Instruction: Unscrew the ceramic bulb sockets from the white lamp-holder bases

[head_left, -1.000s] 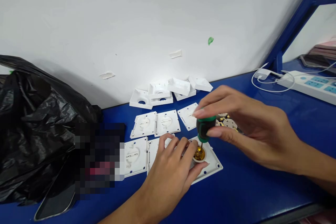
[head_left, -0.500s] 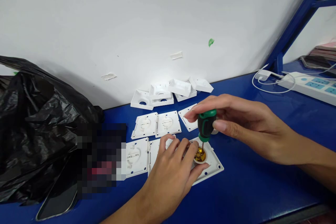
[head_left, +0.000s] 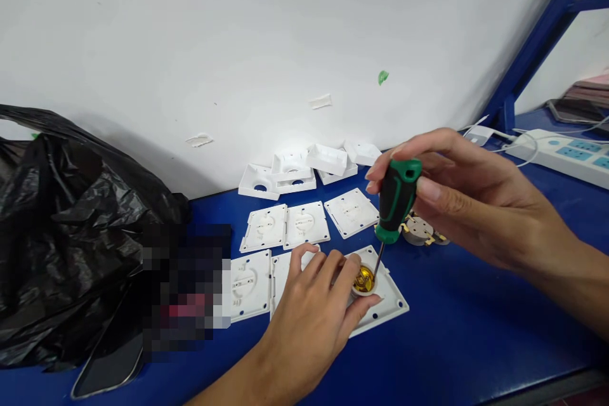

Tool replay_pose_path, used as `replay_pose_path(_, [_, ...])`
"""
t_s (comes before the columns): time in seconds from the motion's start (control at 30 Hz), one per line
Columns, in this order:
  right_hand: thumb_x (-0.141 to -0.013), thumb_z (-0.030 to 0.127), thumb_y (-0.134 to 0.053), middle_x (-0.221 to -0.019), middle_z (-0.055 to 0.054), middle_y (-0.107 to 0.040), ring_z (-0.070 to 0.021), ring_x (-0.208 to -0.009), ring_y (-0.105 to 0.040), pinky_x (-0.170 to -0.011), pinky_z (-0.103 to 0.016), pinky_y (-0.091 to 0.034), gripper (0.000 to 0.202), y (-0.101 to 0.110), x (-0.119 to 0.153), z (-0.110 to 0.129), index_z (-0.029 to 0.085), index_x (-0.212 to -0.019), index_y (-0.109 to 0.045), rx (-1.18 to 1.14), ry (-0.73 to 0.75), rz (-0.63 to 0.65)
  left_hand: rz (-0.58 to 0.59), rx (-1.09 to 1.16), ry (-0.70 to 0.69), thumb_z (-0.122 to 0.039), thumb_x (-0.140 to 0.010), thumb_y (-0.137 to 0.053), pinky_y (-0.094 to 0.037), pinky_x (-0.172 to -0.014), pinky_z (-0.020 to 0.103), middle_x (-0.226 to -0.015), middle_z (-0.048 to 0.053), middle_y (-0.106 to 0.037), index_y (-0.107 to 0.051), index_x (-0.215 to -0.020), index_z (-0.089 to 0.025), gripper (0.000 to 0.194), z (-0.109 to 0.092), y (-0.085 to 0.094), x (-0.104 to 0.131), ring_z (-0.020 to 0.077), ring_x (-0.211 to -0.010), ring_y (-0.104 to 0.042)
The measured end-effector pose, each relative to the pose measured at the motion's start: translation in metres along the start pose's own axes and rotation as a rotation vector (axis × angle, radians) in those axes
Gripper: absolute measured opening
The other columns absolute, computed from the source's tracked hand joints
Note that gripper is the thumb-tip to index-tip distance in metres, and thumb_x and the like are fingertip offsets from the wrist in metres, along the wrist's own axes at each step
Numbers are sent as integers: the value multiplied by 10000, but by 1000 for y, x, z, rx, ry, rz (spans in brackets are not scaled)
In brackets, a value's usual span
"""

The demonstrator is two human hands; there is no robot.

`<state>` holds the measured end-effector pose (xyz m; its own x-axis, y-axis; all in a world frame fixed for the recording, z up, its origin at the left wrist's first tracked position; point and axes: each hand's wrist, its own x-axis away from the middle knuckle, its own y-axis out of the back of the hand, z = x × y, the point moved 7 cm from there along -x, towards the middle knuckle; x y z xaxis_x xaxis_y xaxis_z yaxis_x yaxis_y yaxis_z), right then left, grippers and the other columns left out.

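My right hand (head_left: 457, 196) grips a green and black screwdriver (head_left: 398, 200) by its handle. The shaft slants down, its tip at the right rim of a round, gold-lined lamp socket (head_left: 364, 280). That socket sits on a white square plate (head_left: 387, 301). With thumb and fingers, my left hand (head_left: 314, 314) pinches the socket's sides and hides part of the plate and its neighbour. Just behind the screwdriver, partly covered by my right hand, lie several round grey pieces with brass tabs (head_left: 419, 228).
More white plates (head_left: 304, 225) lie in rows, with white square covers (head_left: 292, 168) piled against the wall. A black plastic bag (head_left: 80, 228) and a dark phone (head_left: 111, 355) are at left. A white power strip (head_left: 571, 155) with cables stands at right.
My right hand and the screwdriver have moved right, and the shaft now leans, its tip going from inside the socket to its right rim. My left hand stays in place.
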<state>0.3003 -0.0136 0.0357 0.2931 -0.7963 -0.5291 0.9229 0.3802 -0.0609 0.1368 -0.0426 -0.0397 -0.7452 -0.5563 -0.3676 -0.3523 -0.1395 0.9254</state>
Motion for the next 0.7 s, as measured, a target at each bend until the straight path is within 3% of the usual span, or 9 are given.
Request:
replay_pose_path(0.17, [-1041, 154, -651, -1216, -47, -713, -165, -1127, -683, -922, -271, -594, 253, -7, 3, 4, 258, -1256, -735, 235, 75, -19, -7, -16, -17, -462, -1173, -319, -391, -991, 501, -1016, 63, -696, -584, -1217, -153, 410, -1, 0, 0, 277, -897, -666])
replay_pose_path(0.3, [-998, 138, -690, -1205, -65, -712, -212, -1096, -657, -935, -349, -580, 338, -18, 9, 8, 270, -1307, -730, 378, 148, 30, -3, -1, -8, -462, -1167, -363, -386, -1009, 514, -1050, 68, -701, -584, -1227, -162, 378, 0, 0, 1, 290, -945, -668])
replay_pose_path(0.7, [-1000, 113, -689, -1212, -52, -718, -182, -1106, -654, -967, -322, -561, 347, -20, 9, 5, 247, -1318, -721, 402, 175, 58, -7, 5, -20, -445, -1165, -377, -396, -996, 514, -1055, 73, -698, -581, -1207, -160, 353, 0, 1, 0, 290, -933, -664])
